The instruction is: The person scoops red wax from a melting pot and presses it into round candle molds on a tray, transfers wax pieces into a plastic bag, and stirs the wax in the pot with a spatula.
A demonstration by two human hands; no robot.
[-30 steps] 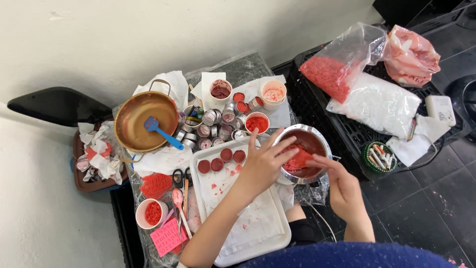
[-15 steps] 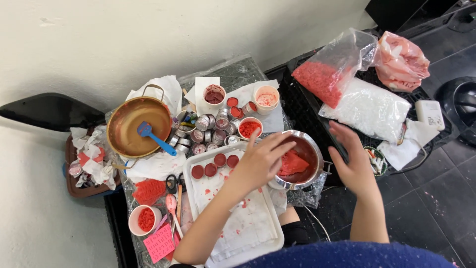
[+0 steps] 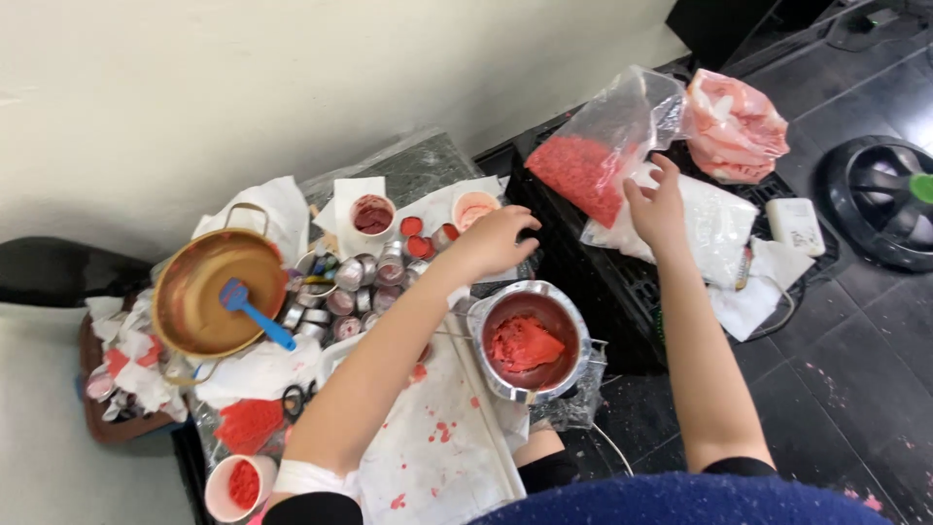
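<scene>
My left hand [image 3: 494, 241] hovers with curled fingers and nothing in it, above the edge of the cluttered work surface and just beyond a small steel pot [image 3: 530, 340] holding red wax. My right hand [image 3: 658, 203] reaches out with spread fingers and rests on a clear bag of white flakes [image 3: 724, 219], next to a clear bag of red granules [image 3: 593, 160]. A bag of pink chunks [image 3: 736, 124] lies behind them.
A copper pan with a blue spatula [image 3: 216, 299] sits at left. Several small tins [image 3: 364, 282], little cups [image 3: 373, 214] and a stained white tray [image 3: 437, 447] crowd the surface. A black fan [image 3: 889, 199] stands on the dark tiled floor at right.
Both hands left the steel pot. My right hand moved up and right onto the bags, my left hand rose past the pot. The view shifted toward the bags.
</scene>
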